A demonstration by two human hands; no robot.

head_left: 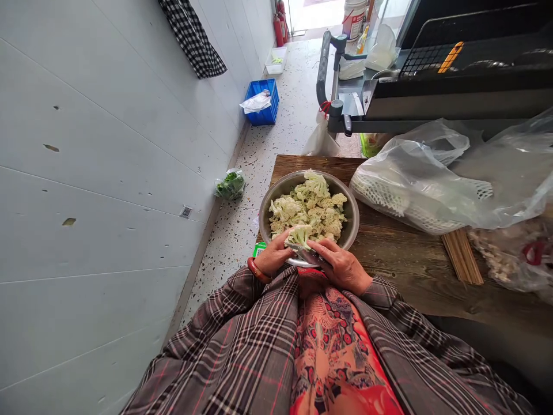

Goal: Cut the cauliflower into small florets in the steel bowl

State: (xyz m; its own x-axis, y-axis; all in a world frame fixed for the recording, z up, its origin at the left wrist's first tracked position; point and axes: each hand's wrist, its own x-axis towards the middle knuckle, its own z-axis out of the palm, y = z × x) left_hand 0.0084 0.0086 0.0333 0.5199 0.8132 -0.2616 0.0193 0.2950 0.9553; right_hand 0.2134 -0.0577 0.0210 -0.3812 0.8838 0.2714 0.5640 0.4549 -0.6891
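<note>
A round metal bowl (353,216) full of cauliflower florets (322,210) stands at the corner of the wooden table. Over its near rim, my left hand (274,253) is closed around a cauliflower piece (299,235). My right hand (345,266) grips a knife (309,253), its metal blade lying against the underside of that piece. The knife's handle is mostly hidden in my palm. A red bangle circles my left wrist.
Plastic bags with white foam netting (415,184) lie right of the bowl on the wooden table (397,259), beside wooden sticks (462,256). A dark cart (432,101) stands behind. On the floor are bagged greens (230,185) and a blue crate (262,112); a wall (108,202) runs along the left.
</note>
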